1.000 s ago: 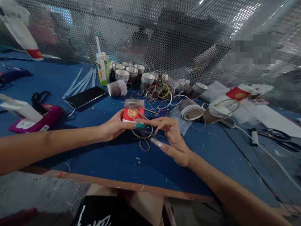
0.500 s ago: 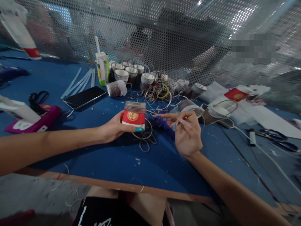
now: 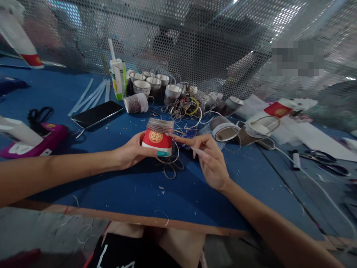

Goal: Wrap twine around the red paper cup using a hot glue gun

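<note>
In my left hand [image 3: 133, 150] is an upright red-and-white paper cup [image 3: 156, 143] with a gold emblem, gripped low around its side. Grey-brown cord [image 3: 160, 125] is wound around the cup's upper part. Loose cord loops [image 3: 170, 169] hang or lie just below it. My right hand [image 3: 209, 160] has its index finger stretched toward the cup's right side, its tip at or very near the wound cord. Its other fingers are loosely bent and apart, with nothing plainly held. Whether the fingertip presses on the cord is too small to tell.
Several cord-wrapped cups [image 3: 142, 87] stand at the back beside a drink carton [image 3: 118, 80] and tangled wires [image 3: 185, 106]. A phone [image 3: 97, 114] and purple tape dispenser [image 3: 36, 139] lie left. Tipped cups [image 3: 225, 130] and scissors [image 3: 320, 158] lie right. Perforated mesh [image 3: 195, 44] stands behind.
My right hand has moved left, bringing its index fingertip from apart to the cup's side. My left hand still holds the cup. The view has shifted slightly.
</note>
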`<state>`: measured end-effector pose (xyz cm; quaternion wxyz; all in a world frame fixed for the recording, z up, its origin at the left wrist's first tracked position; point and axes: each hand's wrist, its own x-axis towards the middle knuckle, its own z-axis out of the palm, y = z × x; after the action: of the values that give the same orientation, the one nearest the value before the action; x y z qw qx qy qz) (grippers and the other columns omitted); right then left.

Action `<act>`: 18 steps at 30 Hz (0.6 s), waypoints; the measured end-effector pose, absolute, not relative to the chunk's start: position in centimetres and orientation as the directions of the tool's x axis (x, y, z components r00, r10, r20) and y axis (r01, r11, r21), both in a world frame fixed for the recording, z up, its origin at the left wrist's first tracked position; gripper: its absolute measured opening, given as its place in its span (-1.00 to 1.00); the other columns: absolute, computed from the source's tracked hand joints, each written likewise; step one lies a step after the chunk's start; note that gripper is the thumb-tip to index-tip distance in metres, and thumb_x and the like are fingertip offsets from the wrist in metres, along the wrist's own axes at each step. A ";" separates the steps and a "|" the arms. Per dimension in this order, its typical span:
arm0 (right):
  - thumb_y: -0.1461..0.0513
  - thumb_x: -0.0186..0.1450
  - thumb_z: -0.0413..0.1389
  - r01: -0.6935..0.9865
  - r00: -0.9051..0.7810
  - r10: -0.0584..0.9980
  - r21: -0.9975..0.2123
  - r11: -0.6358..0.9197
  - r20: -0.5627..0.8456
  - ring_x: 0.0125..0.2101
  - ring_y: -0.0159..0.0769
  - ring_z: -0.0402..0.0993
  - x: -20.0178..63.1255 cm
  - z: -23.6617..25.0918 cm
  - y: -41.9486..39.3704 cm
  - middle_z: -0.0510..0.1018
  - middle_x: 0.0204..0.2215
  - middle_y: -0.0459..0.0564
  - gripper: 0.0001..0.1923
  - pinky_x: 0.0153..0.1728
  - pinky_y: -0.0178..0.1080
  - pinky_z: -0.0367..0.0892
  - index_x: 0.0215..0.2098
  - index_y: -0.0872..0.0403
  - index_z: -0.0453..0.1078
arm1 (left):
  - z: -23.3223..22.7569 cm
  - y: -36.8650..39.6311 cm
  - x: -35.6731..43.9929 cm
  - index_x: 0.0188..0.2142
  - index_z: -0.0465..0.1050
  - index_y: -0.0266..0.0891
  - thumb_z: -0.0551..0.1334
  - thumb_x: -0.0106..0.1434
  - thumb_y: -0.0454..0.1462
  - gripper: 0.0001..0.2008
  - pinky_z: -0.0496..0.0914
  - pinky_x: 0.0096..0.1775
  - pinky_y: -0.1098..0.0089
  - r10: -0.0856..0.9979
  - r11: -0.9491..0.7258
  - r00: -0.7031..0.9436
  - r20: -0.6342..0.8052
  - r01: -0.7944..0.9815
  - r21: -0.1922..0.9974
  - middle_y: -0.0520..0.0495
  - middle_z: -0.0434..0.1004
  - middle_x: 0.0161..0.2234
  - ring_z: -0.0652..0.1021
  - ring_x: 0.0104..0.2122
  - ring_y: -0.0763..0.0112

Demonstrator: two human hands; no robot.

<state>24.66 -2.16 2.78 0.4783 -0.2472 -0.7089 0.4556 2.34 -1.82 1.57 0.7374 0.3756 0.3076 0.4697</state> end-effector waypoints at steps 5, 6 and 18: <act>0.09 0.33 0.09 -0.076 -0.327 0.773 -0.830 0.552 0.544 -0.09 -0.05 0.56 24.8 2.9 -2.3 0.46 -0.39 -0.07 -0.83 0.03 0.05 0.33 -0.36 -0.02 0.29 | 1.5 -1.7 2.2 -0.14 0.51 -0.32 0.53 -0.25 -0.42 -0.41 0.43 0.02 0.21 0.911 0.270 0.406 -0.063 -0.477 0.836 -0.11 0.64 -0.24 0.63 -0.21 0.22; 0.08 0.32 0.10 -0.038 -0.368 0.772 -0.838 0.544 0.518 -0.07 -0.04 0.54 24.9 2.9 -2.5 0.47 -0.35 -0.04 -0.82 0.02 0.06 0.33 -0.35 -0.01 0.29 | 1.6 -1.7 2.2 -0.14 0.52 -0.32 0.53 -0.24 -0.42 -0.42 0.41 0.04 0.21 0.908 0.270 0.416 -0.053 -0.481 0.834 -0.12 0.65 -0.23 0.63 -0.19 0.22; 0.04 0.32 0.10 -0.048 -0.548 0.783 -0.945 0.323 0.295 0.17 -0.05 0.36 24.1 3.4 -3.3 0.58 -0.10 0.04 -0.79 0.10 0.06 0.26 -0.26 -0.05 0.20 | 1.4 -1.9 2.3 -0.22 0.58 -0.29 0.54 -0.26 -0.46 -0.48 0.46 -0.14 0.40 0.871 0.289 0.491 -0.029 -0.463 0.838 -0.04 0.66 -0.30 0.62 -0.30 0.40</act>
<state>24.11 -3.30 3.38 0.3986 -0.2593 -0.7090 0.5208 2.30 -1.86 1.36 0.7625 0.4050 0.2515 0.4374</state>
